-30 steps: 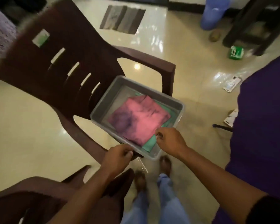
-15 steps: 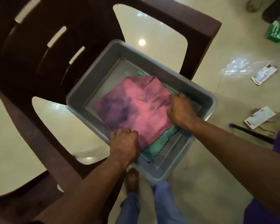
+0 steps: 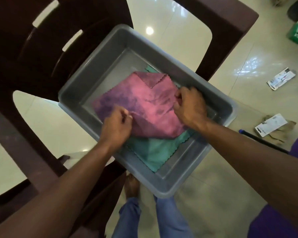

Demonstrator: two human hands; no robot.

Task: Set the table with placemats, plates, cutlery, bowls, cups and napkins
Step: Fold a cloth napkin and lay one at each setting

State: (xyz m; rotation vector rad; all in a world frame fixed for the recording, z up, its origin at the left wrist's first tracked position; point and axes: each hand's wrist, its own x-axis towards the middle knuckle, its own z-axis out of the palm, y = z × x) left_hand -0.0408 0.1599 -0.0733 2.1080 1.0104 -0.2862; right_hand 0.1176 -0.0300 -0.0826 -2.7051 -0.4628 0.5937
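Now my left hand (image 3: 116,125) and right hand (image 3: 189,107) both pinch the pink cloth (image 3: 144,103), which lies between them atop a green cloth (image 3: 153,150) inside the grey tub (image 3: 170,188).

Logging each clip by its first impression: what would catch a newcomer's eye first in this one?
Most striking is the pink cloth in the middle of the picture, gripped at opposite edges by the left hand and the right hand. It lies on a green cloth inside a grey tub, which sits on a dark brown chair over a glossy pale floor.
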